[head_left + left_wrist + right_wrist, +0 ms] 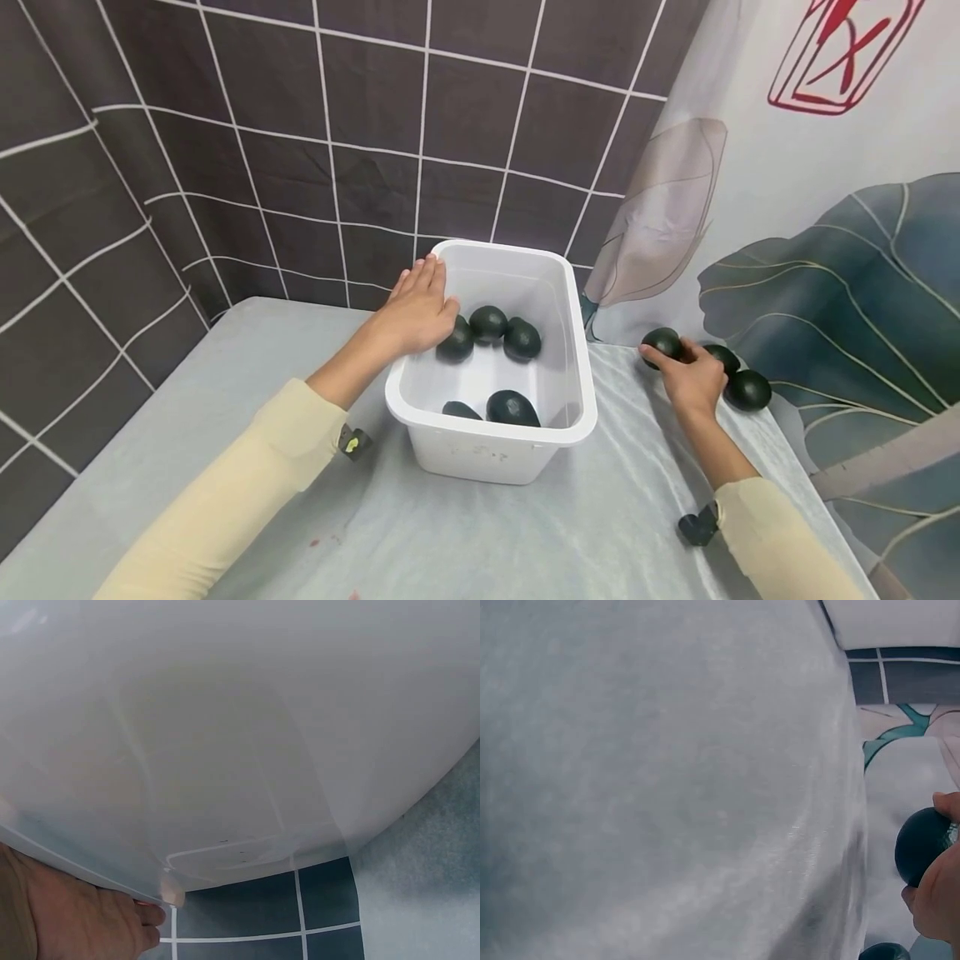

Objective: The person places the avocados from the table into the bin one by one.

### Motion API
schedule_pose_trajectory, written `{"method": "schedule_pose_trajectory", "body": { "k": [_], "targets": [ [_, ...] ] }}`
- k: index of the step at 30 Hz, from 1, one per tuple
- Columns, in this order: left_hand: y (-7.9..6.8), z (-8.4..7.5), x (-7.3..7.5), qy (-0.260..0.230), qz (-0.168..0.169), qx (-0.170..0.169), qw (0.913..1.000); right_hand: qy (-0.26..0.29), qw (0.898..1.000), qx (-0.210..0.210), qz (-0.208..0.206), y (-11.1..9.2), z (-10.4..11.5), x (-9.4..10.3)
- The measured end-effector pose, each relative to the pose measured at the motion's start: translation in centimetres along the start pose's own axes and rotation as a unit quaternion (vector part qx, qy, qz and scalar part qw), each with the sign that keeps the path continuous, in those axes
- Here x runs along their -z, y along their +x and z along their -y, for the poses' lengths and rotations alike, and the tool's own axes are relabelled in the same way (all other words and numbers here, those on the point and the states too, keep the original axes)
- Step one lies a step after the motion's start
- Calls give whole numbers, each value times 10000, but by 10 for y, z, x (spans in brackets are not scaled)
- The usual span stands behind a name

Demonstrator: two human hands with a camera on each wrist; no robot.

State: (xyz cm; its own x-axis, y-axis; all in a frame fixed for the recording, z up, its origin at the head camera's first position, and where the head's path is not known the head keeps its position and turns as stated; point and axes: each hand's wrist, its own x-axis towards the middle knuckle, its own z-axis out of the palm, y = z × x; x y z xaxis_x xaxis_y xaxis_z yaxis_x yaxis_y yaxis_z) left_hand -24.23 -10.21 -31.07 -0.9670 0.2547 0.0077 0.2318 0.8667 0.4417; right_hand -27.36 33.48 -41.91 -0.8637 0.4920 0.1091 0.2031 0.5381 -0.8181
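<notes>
Tub (472, 458) holds apparently five dark fruits (513, 408); left hand (423, 308) lies straight-fingered, right hand (696, 379) grips another fruit (663, 341).

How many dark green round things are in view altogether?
8. In the white bin: three round things toward the back, two near its front wall. One in the right hand, two on the table beside that hand. The bin's front wall or left hand may hide more.

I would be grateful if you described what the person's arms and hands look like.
The left hand and right hand are ungloved. The left sleeve and right sleeve are plain pale yellow. Small dark devices show at both wrists, the left one bearing a yellow-green mark.
</notes>
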Motion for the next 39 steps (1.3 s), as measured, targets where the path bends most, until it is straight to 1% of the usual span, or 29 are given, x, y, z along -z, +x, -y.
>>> {"method": "schedule_pose_trajectory", "body": {
  "k": [4,7,13,21,25,33,39],
  "targets": [
    [0,-1,0,18,-8,-1,10000,130,9999,8,-6,0,3,3],
    [0,-1,-1,13,-21,-6,10000,212,9997,118,-44,-1,7,6],
    [-2,0,-2,-20,6,-10,10000,213,9991,341,-125,-3,13,8],
    [-2,1,-3,5,0,-9,10000,374,9986,362,-123,-7,26,8],
    [-1,0,-1,25,-40,-50,10000,454,9983,360,-74,-9,33,8],
    [-1,-1,1,5,-19,-18,10000,419,9981,422,134,-11,50,5],
    [-1,0,0,-16,6,-14,10000,422,9977,515,160,-14,60,4]
  ]
}}
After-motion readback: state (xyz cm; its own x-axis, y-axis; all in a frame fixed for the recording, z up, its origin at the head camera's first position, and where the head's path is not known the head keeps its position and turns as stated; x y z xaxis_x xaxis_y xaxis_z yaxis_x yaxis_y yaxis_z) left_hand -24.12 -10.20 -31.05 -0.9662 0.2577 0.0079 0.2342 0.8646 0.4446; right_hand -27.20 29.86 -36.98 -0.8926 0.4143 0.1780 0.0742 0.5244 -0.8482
